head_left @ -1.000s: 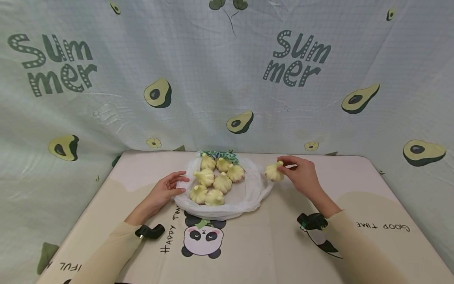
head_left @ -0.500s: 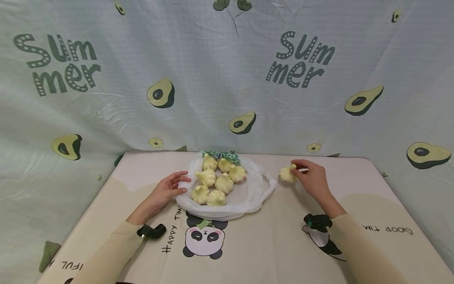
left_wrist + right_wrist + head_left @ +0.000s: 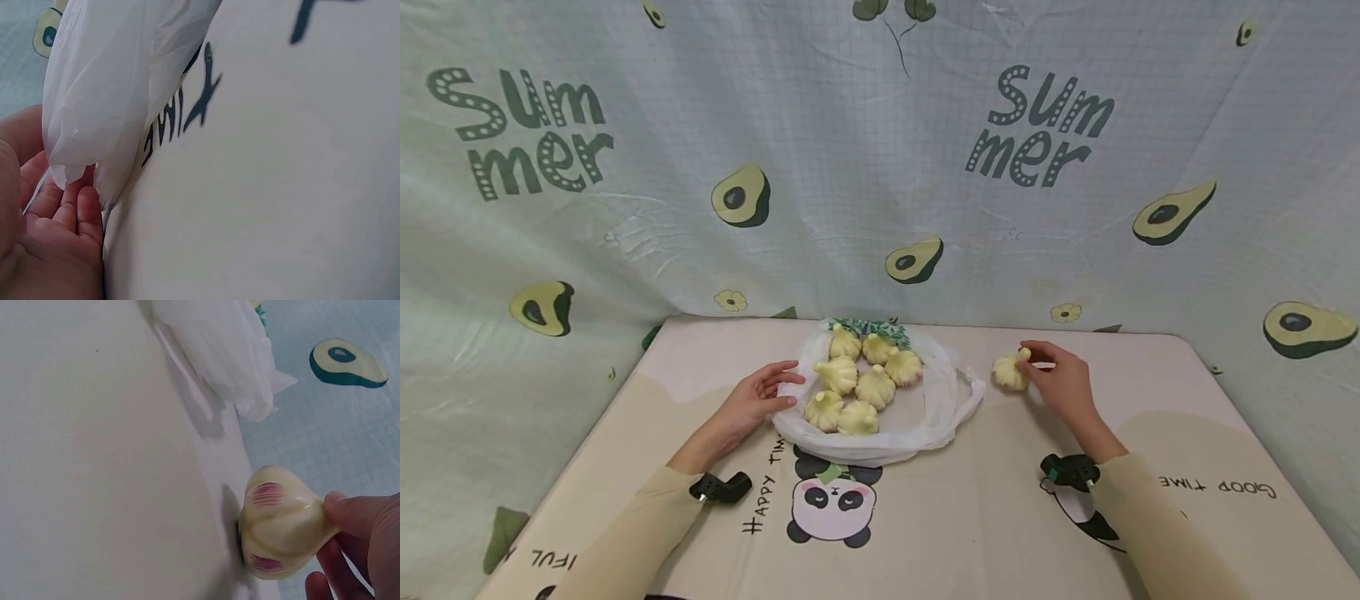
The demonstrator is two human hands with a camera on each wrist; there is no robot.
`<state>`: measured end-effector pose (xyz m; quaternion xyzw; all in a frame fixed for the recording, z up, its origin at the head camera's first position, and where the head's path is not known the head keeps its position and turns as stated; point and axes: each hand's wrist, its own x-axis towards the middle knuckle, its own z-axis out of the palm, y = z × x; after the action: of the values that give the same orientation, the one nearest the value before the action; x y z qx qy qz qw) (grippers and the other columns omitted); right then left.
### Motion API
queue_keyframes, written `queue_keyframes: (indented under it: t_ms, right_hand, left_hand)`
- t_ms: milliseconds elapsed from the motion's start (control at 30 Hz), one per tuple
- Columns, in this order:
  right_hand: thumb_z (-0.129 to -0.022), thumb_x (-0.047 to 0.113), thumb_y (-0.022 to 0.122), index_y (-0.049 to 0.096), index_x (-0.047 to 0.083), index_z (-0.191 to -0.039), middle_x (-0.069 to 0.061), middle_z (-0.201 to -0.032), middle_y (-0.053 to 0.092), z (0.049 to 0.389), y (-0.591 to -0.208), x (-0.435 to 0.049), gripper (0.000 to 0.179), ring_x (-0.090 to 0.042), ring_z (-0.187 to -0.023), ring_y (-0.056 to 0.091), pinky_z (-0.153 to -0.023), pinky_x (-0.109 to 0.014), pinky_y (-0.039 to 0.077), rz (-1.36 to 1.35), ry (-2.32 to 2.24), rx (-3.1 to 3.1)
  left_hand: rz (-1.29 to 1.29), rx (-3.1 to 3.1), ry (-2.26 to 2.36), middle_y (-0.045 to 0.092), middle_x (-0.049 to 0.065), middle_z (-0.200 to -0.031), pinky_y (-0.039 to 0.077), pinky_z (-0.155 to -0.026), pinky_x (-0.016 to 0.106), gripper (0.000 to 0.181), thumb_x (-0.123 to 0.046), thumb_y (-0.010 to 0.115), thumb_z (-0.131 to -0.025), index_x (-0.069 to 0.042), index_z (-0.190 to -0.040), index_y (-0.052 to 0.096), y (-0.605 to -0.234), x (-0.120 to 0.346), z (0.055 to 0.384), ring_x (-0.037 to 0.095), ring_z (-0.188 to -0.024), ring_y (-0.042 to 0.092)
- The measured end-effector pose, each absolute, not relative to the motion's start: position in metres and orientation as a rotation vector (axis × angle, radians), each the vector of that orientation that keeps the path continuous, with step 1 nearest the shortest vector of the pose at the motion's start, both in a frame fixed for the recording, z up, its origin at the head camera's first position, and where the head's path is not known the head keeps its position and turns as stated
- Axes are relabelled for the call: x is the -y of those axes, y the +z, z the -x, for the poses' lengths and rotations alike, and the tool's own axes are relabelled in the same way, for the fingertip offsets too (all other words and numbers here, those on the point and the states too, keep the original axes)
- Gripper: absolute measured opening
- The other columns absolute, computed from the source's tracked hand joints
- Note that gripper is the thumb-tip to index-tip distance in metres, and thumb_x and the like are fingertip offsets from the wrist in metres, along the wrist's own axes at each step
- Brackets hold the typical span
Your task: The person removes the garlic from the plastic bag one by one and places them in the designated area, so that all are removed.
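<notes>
My right hand [image 3: 1062, 382] pinches a pale garlic bulb [image 3: 1009, 372] by its stem, to the right of the bag. In the right wrist view, purple streaks mark that bulb [image 3: 281, 525], and its base is at or just above the table. A white plastic bag [image 3: 936, 417] lies with its mouth spread wide, and several garlic bulbs [image 3: 875, 387] sit inside. At the bag's left side my left hand [image 3: 748, 408] rests with loose, spread fingers. The left wrist view has its fingers [image 3: 87, 209] against the bag's edge [image 3: 94, 94].
A tablecloth [image 3: 925, 533] with a panda print and lettering covers the table. Green patterned material [image 3: 880, 332] shows at the bag's far rim. Behind the table hangs a pale curtain [image 3: 820, 125] printed with avocados.
My right hand has carried the garlic bulb rightward, away from the bag's rim, and slightly lower. The left hand stays at the bag. The head view has shifted a little.
</notes>
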<state>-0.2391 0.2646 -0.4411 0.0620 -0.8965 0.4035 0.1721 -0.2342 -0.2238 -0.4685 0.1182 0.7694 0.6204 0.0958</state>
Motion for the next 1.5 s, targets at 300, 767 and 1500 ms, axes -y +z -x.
queue_keyframes:
  t_ms: [300,767,1500]
  right_hand:
    - [-0.092,0.007,0.071,0.065,-0.003,-0.125,-0.021,-0.115,0.068,0.23,-0.451,-0.269,0.035,-0.035,-0.107,0.063,-0.089,-0.047,0.051,-0.12,1.187,2.596]
    - [-0.091,0.008,0.073,0.067,-0.001,-0.122,-0.019,-0.116,0.069,0.228,-0.444,-0.271,0.034,-0.032,-0.108,0.062,-0.078,-0.005,0.041,-0.171,1.214,2.544]
    - [-0.092,0.008,0.071,0.067,0.001,-0.123,-0.019,-0.118,0.068,0.228,-0.43,-0.266,0.032,-0.034,-0.11,0.062,-0.09,-0.03,0.051,-0.252,1.159,2.566]
  left_hand:
    - [-0.333,-2.263,1.828,0.056,0.024,-0.132,0.042,-0.09,0.016,0.061,-0.003,0.067,-0.094,0.0,-0.148,0.04,-0.475,0.224,0.226,0.015,-0.114,0.054]
    - [-0.336,-2.267,1.844,0.056,0.024,-0.132,0.043,-0.09,0.017,0.061,-0.001,0.067,-0.093,0.0,-0.148,0.04,-0.474,0.224,0.23,0.016,-0.115,0.055]
    - [-0.416,-2.233,1.906,0.054,0.029,-0.131,0.043,-0.09,0.016,0.061,0.002,0.066,-0.093,0.004,-0.147,0.039,-0.473,0.226,0.236,0.007,-0.11,0.057]
